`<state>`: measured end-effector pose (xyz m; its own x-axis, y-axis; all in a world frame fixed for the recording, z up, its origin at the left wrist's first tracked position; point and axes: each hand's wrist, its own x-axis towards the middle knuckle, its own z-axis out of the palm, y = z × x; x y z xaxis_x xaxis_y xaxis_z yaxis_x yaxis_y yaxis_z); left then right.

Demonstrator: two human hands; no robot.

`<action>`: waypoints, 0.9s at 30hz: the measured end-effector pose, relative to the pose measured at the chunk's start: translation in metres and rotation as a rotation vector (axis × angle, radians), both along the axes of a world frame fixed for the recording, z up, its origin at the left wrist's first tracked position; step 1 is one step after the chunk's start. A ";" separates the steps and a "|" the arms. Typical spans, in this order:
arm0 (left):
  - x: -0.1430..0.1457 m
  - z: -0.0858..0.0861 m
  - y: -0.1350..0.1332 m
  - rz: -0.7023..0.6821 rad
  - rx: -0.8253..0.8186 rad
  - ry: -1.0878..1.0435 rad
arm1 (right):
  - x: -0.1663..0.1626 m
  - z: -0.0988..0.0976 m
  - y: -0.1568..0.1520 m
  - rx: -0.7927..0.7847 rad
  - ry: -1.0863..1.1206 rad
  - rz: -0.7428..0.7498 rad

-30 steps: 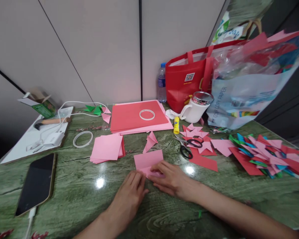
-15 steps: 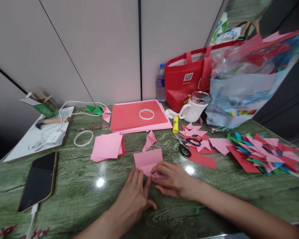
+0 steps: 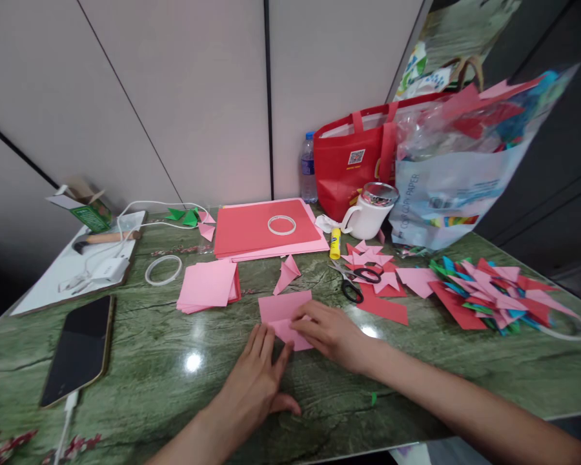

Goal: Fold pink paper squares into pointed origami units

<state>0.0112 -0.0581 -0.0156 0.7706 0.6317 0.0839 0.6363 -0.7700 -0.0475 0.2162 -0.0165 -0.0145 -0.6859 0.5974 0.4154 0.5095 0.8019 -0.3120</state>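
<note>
A pink paper sheet (image 3: pixel 283 311), partly folded, lies on the green marble table (image 3: pixel 150 368) in front of me. My right hand (image 3: pixel 329 332) presses on the sheet's near right part, fingers bent and pinching at a fold. Just left of the sheet, my left hand (image 3: pixel 256 378) lies flat on the table, fingers stretched out, their tips touching the paper's near left edge. A small folded pink piece (image 3: pixel 286 274) stands just beyond the sheet.
A stack of pink squares (image 3: pixel 208 285), red sheets with a tape ring (image 3: pixel 281 225), scissors (image 3: pixel 353 281), a glue stick (image 3: pixel 336 243), a white mug (image 3: pixel 370 210), a phone (image 3: pixel 80 349), folded paper stars (image 3: pixel 489 294) and bags (image 3: pixel 445 174) surround the work spot.
The view has shifted slightly. My left hand has slid back towards me and flattened, while my right hand moved a little further onto the pink sheet.
</note>
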 end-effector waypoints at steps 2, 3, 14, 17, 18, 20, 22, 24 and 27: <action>-0.008 0.001 0.001 -0.036 -0.002 -0.068 | -0.005 0.005 0.010 0.050 0.053 -0.075; -0.013 0.003 0.002 -0.056 -0.010 -0.096 | -0.007 0.007 0.014 0.054 0.070 -0.092; -0.032 0.012 0.021 -0.099 -0.109 -0.227 | -0.023 -0.010 0.043 -0.580 0.319 -0.210; -0.032 0.007 0.022 -0.110 -0.080 -0.237 | -0.022 -0.013 0.045 -0.644 0.330 -0.222; -0.032 0.005 0.022 -0.112 -0.072 -0.242 | -0.021 -0.013 0.045 -0.625 0.306 -0.220; -0.032 0.002 0.022 -0.113 -0.055 -0.270 | -0.020 -0.013 0.044 -0.532 0.250 -0.213; -0.032 0.000 0.022 -0.106 -0.044 -0.313 | -0.018 -0.014 0.041 -0.404 0.204 -0.175; -0.030 -0.002 0.023 -0.093 -0.039 -0.354 | -0.015 -0.017 0.037 -0.269 0.193 -0.105; -0.027 -0.004 0.024 -0.068 -0.043 -0.392 | -0.010 -0.023 0.031 -0.097 0.215 0.014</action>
<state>-0.0159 -0.0341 -0.0200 0.7258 0.5897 0.3542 0.5473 -0.8070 0.2220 0.2063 0.0146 -0.0372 -0.5967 0.6325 0.4939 0.4120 0.7696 -0.4878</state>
